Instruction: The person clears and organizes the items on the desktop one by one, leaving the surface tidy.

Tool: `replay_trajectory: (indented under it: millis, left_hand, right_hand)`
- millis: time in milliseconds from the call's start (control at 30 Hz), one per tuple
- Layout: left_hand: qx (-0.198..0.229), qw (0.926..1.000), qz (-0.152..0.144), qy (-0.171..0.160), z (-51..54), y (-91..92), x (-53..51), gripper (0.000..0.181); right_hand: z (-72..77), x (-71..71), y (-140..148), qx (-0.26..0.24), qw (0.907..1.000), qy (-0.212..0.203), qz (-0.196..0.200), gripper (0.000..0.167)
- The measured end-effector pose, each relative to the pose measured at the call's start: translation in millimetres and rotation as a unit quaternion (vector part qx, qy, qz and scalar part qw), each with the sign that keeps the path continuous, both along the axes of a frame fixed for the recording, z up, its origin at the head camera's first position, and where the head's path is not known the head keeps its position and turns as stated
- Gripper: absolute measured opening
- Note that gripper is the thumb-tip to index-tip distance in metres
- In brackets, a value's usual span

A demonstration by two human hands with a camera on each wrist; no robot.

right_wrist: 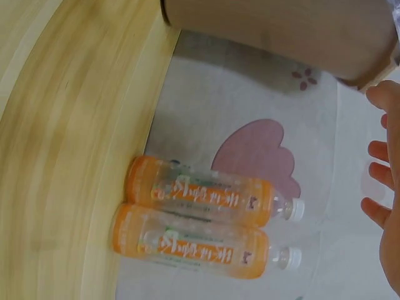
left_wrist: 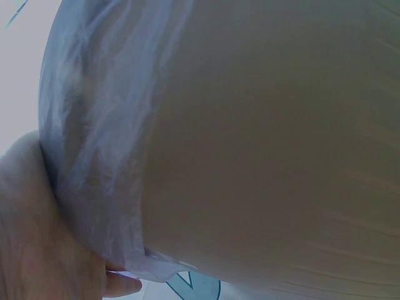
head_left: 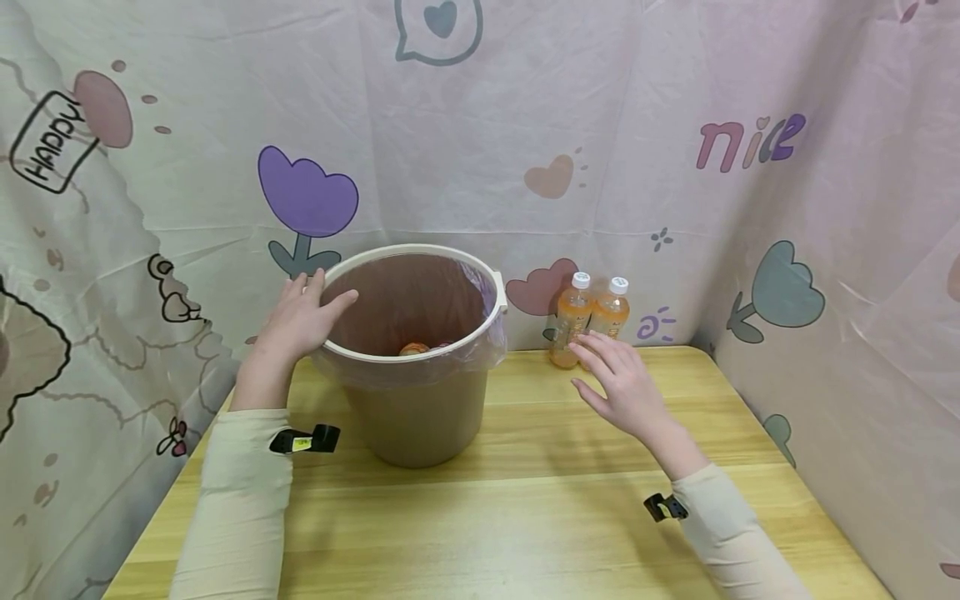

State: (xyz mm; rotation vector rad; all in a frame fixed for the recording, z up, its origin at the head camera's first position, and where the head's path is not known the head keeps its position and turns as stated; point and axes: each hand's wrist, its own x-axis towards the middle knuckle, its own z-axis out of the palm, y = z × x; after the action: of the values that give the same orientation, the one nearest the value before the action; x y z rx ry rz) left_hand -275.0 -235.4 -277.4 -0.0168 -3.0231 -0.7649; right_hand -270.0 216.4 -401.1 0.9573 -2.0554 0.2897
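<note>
A brown bin (head_left: 420,417) with a white rim stands upright, lined with a thin clear bag (head_left: 483,348) folded over the rim. At its left side, my left hand (head_left: 296,321) rests against the rim with fingers extended; the left wrist view shows the same hand (left_wrist: 37,231) beside the bag's folded edge. Two orange-labelled plastic bottles with white caps, one (head_left: 572,321) next to the other (head_left: 611,310), stand upright at the table's back. In front of them hovers my right hand (head_left: 618,387), fingers loosely spread, holding nothing. Part of the bottles is hidden behind it.
Inside the bin lies something orange (head_left: 414,348), mostly hidden. The wooden table (head_left: 480,533) meets a patterned cloth (head_left: 450,150) behind the bin and bottles. More cloth hangs close on the left and right sides.
</note>
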Motion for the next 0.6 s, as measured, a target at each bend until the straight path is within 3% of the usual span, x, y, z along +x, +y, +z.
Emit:
replay_trajectory:
  millis: [600]
  left_hand:
    - [0.004, 1.0000, 0.000, -0.002, -1.2, -1.3, -1.7, 0.094]
  right_hand:
    - [-13.6, -18.4, 32, -0.018, 0.9961, -0.029, -0.081, 0.047]
